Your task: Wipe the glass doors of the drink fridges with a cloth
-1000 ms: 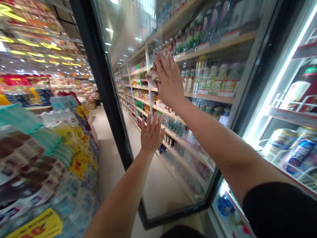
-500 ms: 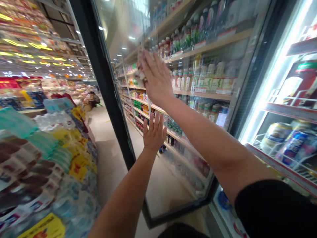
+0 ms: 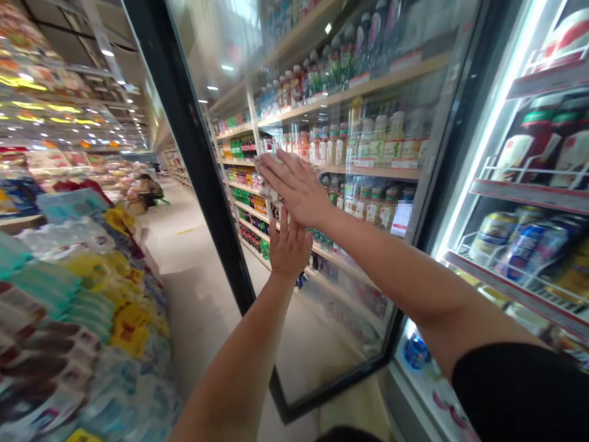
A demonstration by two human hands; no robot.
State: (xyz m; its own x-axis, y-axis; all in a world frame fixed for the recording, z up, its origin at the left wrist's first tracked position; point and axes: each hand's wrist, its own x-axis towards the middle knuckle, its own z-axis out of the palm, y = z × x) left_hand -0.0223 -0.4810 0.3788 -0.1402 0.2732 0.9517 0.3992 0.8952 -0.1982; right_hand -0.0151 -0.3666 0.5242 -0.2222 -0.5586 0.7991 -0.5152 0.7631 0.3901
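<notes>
My right hand (image 3: 297, 187) lies flat over a pale crumpled cloth (image 3: 267, 190), holding it against the glass door (image 3: 340, 344) of a drinks fridge. The cloth's edges show past the fingers; the rest is hidden under the palm. Just below, my left hand (image 3: 291, 248) rests with fingers stretched out and palm toward the same glass, with nothing visible in it. Its fingertips come close to the right hand; whether they touch I cannot tell. The door stands swung out, with a black frame (image 3: 197, 147) around the glass.
On the right, the lit fridge shelves (image 3: 529, 190) hold bottles and cans. Packed goods (image 3: 83, 294) are stacked at the left along an aisle floor (image 3: 188, 270). A person (image 3: 150, 191) sits farther down. Bottles on wooden shelves show through the glass.
My right hand has slid the cloth down the glass, close to my left hand. The left hand stays nearly in place. The camera view has shifted slightly.
</notes>
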